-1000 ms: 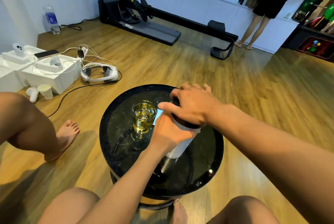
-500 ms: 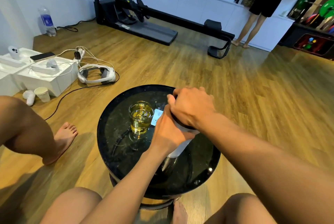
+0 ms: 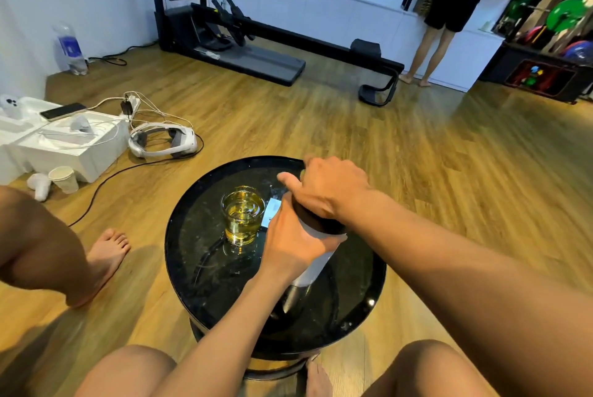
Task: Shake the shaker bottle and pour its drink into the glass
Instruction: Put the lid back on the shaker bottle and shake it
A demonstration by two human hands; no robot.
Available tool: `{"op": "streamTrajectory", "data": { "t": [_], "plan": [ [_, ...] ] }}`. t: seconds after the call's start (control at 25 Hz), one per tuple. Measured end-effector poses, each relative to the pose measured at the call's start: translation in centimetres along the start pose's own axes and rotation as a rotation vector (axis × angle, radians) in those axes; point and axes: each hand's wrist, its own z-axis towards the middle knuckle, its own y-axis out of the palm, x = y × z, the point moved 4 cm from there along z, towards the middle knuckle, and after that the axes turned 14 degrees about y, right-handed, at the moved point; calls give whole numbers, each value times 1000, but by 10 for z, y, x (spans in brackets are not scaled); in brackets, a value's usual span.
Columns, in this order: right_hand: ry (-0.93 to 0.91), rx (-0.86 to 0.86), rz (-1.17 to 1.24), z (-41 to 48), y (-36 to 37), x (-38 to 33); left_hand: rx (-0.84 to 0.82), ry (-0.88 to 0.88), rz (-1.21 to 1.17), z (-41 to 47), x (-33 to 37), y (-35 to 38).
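A white shaker bottle [image 3: 316,268] with a black lid [image 3: 316,224] stands upright on the round black glass table [image 3: 205,274]. My left hand [image 3: 288,242] is wrapped around the bottle's body. On top, my right hand [image 3: 324,188] covers and grips the lid. Just left of the bottle stands a clear glass [image 3: 243,215], holding yellow drink almost to the rim. The bottle's upper part is mostly hidden by both hands.
Another person's bare leg and foot [image 3: 102,255] are on the floor left of the table. Further left lie a white headset [image 3: 162,141], cables, white boxes [image 3: 64,146] and a paper cup [image 3: 64,179]. A person [image 3: 439,27] stands at the far cabinets beside exercise equipment.
My right hand has shifted slightly on the lid, its thumb now further out to the left. The bottle, the glass and my left hand stay where they were.
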Motion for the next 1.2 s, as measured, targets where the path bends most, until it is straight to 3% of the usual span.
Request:
{"op": "streamTrajectory", "data": {
  "t": [0.08,0.16,0.44,0.68,1.0,1.2],
  "plan": [
    [-152,-35,1,-4,-5,7,-6,31,36,-1,0,2],
    [-180,-21,-1,-8,-8,14,7,48,63,-2,1,2],
    [233,-24,120,-5,-5,4,23,45,-30,-6,4,-1],
    [425,-68,153,-5,-9,1,25,8,5,-5,11,0],
    [507,-63,147,-6,-10,1,47,-17,-18,-9,13,2],
    [402,-66,290,-22,-12,8,-109,-39,12,-12,20,-3]
  ]
}}
